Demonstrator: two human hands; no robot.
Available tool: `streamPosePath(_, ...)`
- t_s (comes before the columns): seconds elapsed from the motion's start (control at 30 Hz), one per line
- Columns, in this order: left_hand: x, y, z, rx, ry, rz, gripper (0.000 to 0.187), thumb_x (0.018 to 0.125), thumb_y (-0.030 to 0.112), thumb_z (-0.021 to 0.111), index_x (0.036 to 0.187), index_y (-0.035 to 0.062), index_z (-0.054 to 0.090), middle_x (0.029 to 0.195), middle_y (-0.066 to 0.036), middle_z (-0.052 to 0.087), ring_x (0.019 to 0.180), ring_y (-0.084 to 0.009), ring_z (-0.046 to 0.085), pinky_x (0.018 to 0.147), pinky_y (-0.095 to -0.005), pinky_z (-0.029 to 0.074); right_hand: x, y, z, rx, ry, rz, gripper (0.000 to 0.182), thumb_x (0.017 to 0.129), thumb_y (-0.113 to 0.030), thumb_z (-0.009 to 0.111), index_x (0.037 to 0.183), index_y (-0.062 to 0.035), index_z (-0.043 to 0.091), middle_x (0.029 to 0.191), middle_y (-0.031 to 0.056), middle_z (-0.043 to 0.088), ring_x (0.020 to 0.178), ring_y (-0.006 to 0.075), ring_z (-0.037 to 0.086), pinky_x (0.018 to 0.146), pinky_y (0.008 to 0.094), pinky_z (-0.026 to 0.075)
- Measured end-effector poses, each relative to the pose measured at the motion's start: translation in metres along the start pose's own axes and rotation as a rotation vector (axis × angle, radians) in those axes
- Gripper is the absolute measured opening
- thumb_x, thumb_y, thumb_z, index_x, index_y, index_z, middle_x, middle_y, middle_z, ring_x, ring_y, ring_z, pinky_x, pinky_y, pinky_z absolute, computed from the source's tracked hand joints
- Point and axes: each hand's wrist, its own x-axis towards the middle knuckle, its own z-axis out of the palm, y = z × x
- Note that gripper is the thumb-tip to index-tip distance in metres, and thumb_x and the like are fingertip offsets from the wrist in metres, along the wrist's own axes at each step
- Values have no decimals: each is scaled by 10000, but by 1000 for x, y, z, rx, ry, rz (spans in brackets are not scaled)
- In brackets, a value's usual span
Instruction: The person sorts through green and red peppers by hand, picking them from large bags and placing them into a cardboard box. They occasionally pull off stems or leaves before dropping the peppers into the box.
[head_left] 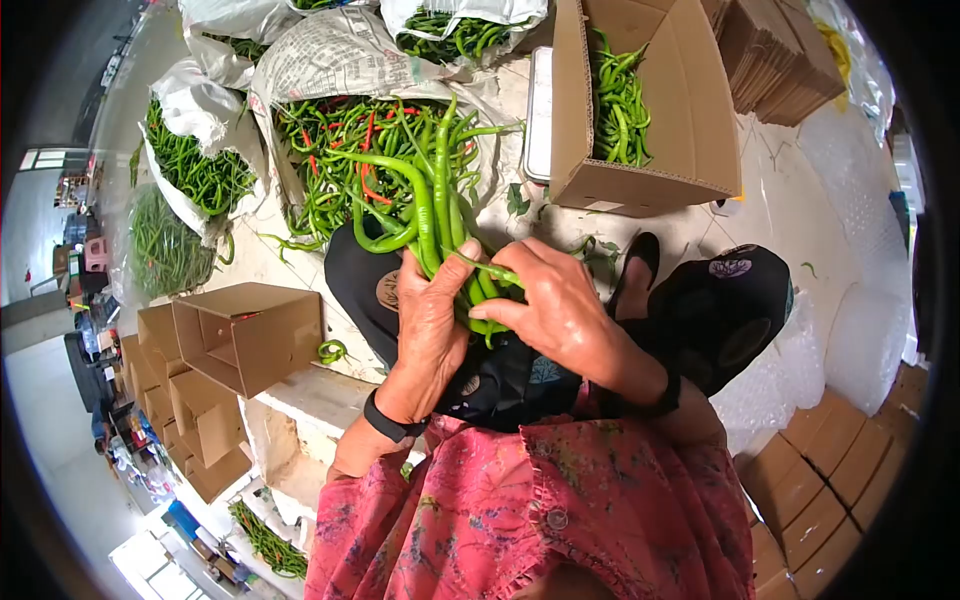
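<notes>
Peppers (620,100) in box (690,150), right of sack (330,60).

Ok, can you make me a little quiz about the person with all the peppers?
1. True or false: both hands grip one bunch of green peppers.
2. Which box has peppers in it? A) the open box near the top B) the box lying on its side at the left
3. Fill in: among the green peppers in the open sack lie a few ___ ones.

Key:
1. True: the left hand holds the bunch and the right hand closes on it too.
2. A
3. red
</notes>
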Motion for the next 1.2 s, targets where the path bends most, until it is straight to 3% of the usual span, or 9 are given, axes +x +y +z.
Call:
streamPosePath(0.17, -2, -13, 3, 1, -24, 5, 352, 850, 23, 699, 1153, 31, 520, 1009, -50, 614, 890, -136, 605, 800, -279, 499, 0, 21, -3, 115, -50, 114, 353, 700, -157, 809, 943, 3, 609, 816, 135, 592, 727, 307, 613, 664, 394, 477)
streamPosePath(0.3, 9, -20, 5, 93, -44, 104, 435, 832, 38, 728, 1203, 17, 501, 1039, -52, 620, 900, -132, 600, 815, -280, 486, 2, 20, 19, 151, 207, 12, 317, 731, -80, 716, 991, 8, 558, 851, 180, 621, 786, 391, 620, 703, 438, 485)
streamPosePath(0.43, 16, -26, 9, 110, -31, 144, 375, 836, 95, 737, 1149, -13, 561, 1028, -57, 645, 875, -138, 624, 789, -283, 502, 11, 17, 18, 415, 279, 218, 345, 750, -66, 690, 1037, 8, 513, 925, 209, 649, 798, 406, 638, 699, 430, 497)
streamPosePath(0.57, 19, -19, 3, 206, -76, 52, 457, 832, 85, 737, 1218, -5, 512, 1067, -59, 626, 927, -136, 605, 829, -278, 484, 28, 20, 1, 209, -81, 384, 378, 770, -43, 669, 1099, 9, 490, 898, 172, 641, 808, 285, 662, 720, 385, 504)
streamPosePath(0.63, 24, -17, 2, 246, -65, 104, 455, 826, 102, 743, 1207, -16, 524, 1067, -66, 627, 920, -139, 603, 832, -277, 483, 32, 39, 20, 868, 69, 196, 301, 815, -62, 641, 1076, 10, 507, 985, 121, 634, 864, 175, 622, 753, 340, 499)
streamPosePath(0.67, 27, -15, 3, 282, -59, 178, 443, 826, 109, 743, 1194, -22, 533, 1057, -66, 628, 911, -141, 601, 833, -275, 481, 36, 33, 15, 837, 72, 157, 259, 852, -85, 625, 1075, -4, 520, 1072, 96, 613, 923, 139, 591, 783, 300, 490)
streamPosePath(0.9, 44, 14, -6, 66, -30, 216, 284, 801, 44, 734, 1049, 7, 601, 926, -26, 637, 772, -113, 612, 696, -262, 506, 51, 11, -44, 1185, -123, 406, 213, 855, -84, 636, 1051, -34, 567, 898, 22, 594, 752, 106, 585, 636, 230, 458)
streamPosePath(1.07, 43, 28, -9, 29, -51, 202, 319, 800, 43, 693, 1083, 20, 547, 858, -26, 583, 691, -120, 550, 625, -271, 474, 51, 29, -80, 1164, -110, 264, 307, 879, -242, 569, 1077, -7, 578, 789, -26, 513, 547, -3, 335, 490, 144, 271)
streamPosePath(1.2, 44, 32, -9, -123, -152, 198, 371, 825, 84, 688, 1148, 29, 514, 862, -13, 550, 728, -112, 462, 652, -274, 425, 50, 38, -98, 1183, -116, 197, 321, 875, -225, 558, 1097, 6, 567, 856, 14, 592, 586, 7, 379, 530, 150, 303)
